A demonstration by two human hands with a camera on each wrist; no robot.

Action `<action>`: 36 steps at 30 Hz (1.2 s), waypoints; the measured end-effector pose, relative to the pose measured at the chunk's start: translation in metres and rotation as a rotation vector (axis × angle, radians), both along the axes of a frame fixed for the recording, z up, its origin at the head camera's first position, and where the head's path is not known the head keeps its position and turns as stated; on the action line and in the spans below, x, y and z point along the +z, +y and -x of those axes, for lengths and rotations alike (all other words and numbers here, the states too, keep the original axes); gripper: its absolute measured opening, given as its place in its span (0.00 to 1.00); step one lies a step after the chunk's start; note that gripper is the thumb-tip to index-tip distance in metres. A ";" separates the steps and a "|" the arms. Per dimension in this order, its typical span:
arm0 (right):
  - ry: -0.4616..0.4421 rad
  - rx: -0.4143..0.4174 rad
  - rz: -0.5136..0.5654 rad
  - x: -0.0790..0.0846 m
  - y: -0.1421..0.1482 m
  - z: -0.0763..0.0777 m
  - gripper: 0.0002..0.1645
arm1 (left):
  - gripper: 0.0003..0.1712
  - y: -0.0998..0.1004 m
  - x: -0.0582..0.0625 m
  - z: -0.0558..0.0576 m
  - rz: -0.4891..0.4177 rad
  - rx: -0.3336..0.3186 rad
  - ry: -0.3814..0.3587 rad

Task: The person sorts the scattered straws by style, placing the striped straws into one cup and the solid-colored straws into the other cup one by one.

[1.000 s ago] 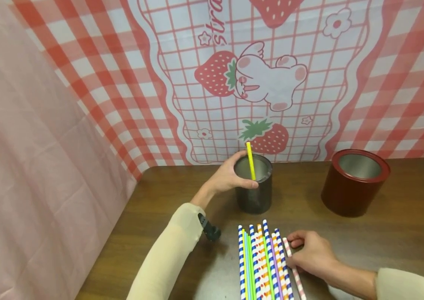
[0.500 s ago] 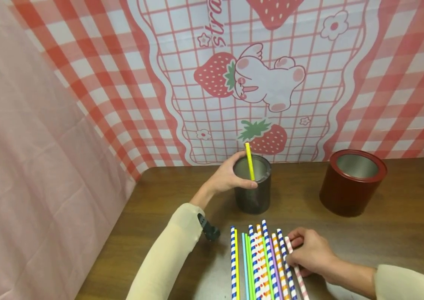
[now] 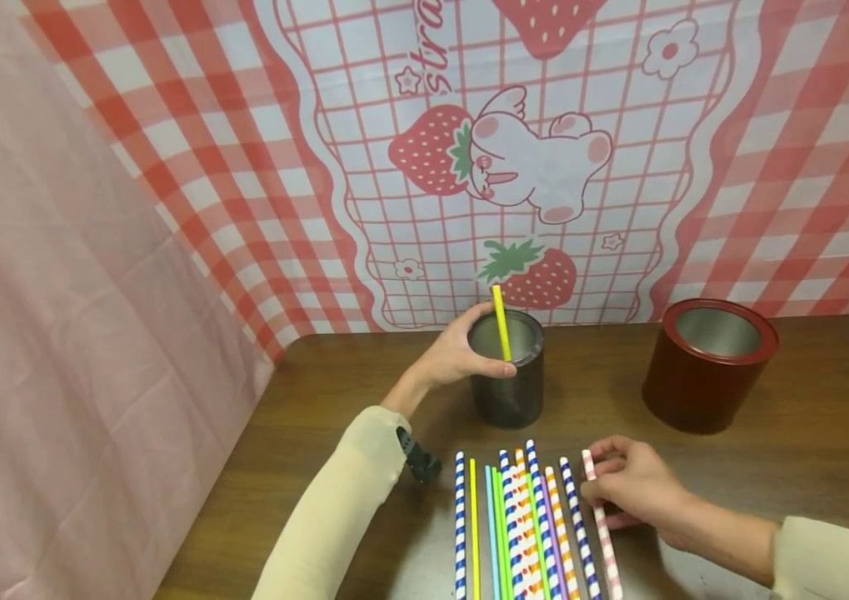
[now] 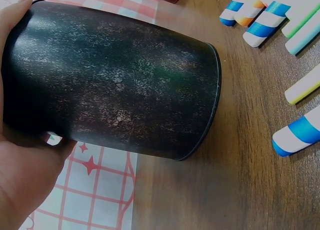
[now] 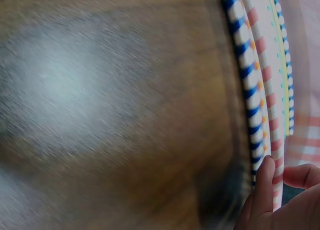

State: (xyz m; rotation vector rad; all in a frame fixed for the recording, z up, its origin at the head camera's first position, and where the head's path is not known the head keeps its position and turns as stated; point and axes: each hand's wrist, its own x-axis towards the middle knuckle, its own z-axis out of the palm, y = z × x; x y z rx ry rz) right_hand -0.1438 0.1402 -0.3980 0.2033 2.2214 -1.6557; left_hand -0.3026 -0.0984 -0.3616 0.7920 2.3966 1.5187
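Note:
In the head view my left hand grips a dark grey metal can near its top, the thumb lying over the front rim. A yellow straw leans inside that can and sticks out above it. From the left wrist, the can's scuffed dark side fills much of the view. My right hand pinches a pink-and-white striped straw near its far end, at the right of a row of straws. The right wrist view shows thumb and finger on either side of the pink-striped straw.
Beside the pinched straw lie several paper straws, striped blue or orange and plain green, light blue and purple. A blue-striped straw and a yellow one lie apart at the left. A dark red can stands back right, before a checked strawberry cloth.
My right hand has shifted up and right with the pink-striped straw, away from the row. The leftmost blue-striped and yellow straws have spread left. My left hand stays on the can.

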 end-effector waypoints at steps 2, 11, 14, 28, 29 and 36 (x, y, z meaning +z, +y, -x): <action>0.005 0.005 0.021 0.006 0.001 0.003 0.36 | 0.56 0.000 0.000 0.000 0.001 0.000 0.002; 0.093 0.031 0.078 0.040 0.001 0.020 0.38 | 0.55 -0.002 0.001 0.000 0.012 -0.022 0.013; 0.134 0.028 0.110 0.054 0.002 0.027 0.37 | 0.56 -0.002 0.000 0.001 0.015 -0.023 0.012; 0.322 -0.074 0.233 0.121 0.002 0.059 0.24 | 0.57 -0.003 -0.001 0.005 0.025 -0.029 0.022; 0.335 -0.087 0.238 0.124 0.001 0.061 0.24 | 0.57 -0.004 -0.001 0.005 0.022 -0.030 0.019; 0.445 -0.249 0.394 0.146 -0.007 0.079 0.24 | 0.57 -0.005 0.001 0.006 0.007 -0.037 0.009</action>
